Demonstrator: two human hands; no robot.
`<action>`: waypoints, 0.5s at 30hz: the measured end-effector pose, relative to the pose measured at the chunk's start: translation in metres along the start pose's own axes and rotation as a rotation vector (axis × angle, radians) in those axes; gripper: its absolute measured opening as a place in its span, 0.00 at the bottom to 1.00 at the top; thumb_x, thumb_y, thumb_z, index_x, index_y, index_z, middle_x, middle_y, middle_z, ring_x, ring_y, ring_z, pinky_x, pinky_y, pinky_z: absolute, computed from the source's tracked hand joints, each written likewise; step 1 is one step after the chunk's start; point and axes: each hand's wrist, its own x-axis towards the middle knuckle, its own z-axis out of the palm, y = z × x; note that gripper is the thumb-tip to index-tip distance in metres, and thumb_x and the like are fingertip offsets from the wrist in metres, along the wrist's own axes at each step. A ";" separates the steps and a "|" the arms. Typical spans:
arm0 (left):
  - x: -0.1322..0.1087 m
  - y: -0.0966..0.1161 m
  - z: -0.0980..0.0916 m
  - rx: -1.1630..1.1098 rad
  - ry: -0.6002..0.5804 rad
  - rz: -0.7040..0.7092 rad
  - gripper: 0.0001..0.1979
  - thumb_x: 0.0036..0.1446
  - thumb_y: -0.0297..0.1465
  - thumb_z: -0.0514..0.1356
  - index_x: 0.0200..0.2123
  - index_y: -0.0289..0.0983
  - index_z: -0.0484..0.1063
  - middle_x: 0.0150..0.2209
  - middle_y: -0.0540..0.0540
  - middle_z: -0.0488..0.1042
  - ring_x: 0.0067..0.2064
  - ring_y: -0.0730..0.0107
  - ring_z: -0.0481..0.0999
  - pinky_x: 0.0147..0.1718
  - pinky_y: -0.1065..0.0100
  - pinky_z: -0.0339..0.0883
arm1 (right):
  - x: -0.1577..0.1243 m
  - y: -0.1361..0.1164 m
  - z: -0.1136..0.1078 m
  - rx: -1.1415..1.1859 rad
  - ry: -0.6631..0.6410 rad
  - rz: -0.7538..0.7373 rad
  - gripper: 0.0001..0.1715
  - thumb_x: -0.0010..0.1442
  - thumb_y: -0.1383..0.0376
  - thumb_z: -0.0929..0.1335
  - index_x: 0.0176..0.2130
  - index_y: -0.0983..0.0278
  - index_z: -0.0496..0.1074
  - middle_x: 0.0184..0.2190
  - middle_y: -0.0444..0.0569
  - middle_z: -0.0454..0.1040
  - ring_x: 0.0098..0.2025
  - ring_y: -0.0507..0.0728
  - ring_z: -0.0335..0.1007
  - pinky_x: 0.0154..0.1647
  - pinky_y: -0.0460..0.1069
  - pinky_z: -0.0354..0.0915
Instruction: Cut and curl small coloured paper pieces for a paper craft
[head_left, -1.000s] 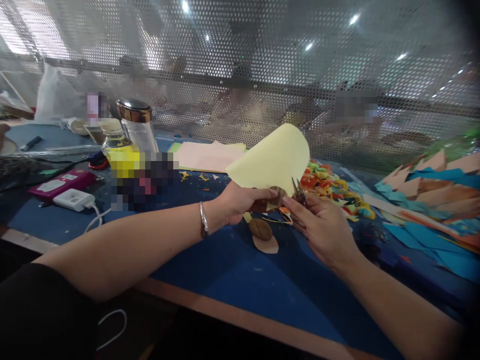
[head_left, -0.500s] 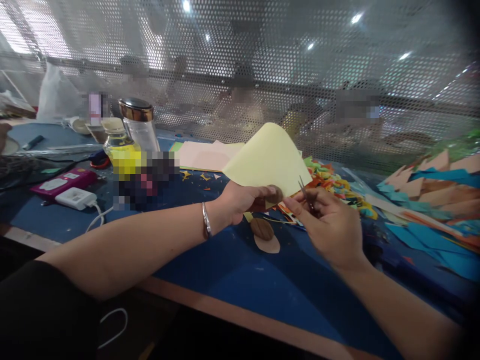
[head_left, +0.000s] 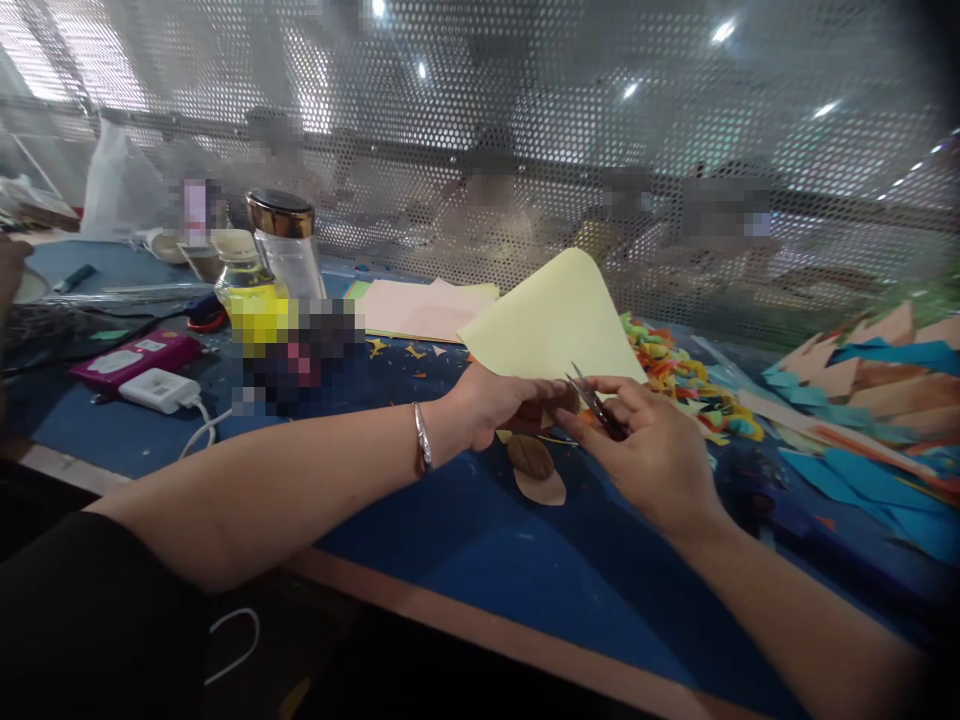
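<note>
A pale yellow sheet of paper is pinched at its lower edge by my left hand, and its top bends upward. A small brown oval piece lies against the paper under my left fingers. My right hand grips a pair of small scissors, their blades slightly parted and pointing up and left beside the paper's lower edge. Below the hands, a brown oval rests on the table, partly over a tan paper oval.
Behind the paper lies a stack of coloured sheets. Curly paper scraps and folded coloured papers spread to the right, near a dark blue tool. Bottles and a magenta power strip stand left. A perforated screen rises behind.
The scissors have turned leftward, toward my left fingers, and their blades now lie more slanted. The paper has shifted slightly right in the view, along with the whole scene.
</note>
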 end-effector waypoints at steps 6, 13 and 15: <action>-0.005 0.005 0.003 0.013 0.042 -0.017 0.05 0.61 0.24 0.64 0.31 0.35 0.74 0.24 0.49 0.76 0.24 0.72 0.74 0.32 0.64 0.72 | 0.001 0.001 -0.003 -0.086 0.017 -0.006 0.34 0.52 0.39 0.75 0.44 0.62 0.77 0.26 0.51 0.82 0.24 0.61 0.77 0.24 0.53 0.66; -0.010 0.005 0.006 -0.009 0.071 0.022 0.03 0.59 0.24 0.63 0.32 0.34 0.76 0.24 0.48 0.74 0.25 0.71 0.72 0.38 0.58 0.74 | 0.002 0.003 -0.003 -0.089 0.003 -0.014 0.36 0.52 0.36 0.74 0.44 0.62 0.77 0.27 0.52 0.83 0.26 0.62 0.79 0.26 0.54 0.69; -0.009 0.004 0.006 -0.014 0.080 0.026 0.03 0.58 0.24 0.64 0.31 0.35 0.75 0.24 0.48 0.74 0.24 0.72 0.71 0.37 0.58 0.74 | 0.002 0.003 -0.004 -0.110 0.004 -0.019 0.36 0.53 0.36 0.74 0.44 0.62 0.77 0.28 0.52 0.82 0.26 0.62 0.78 0.26 0.54 0.68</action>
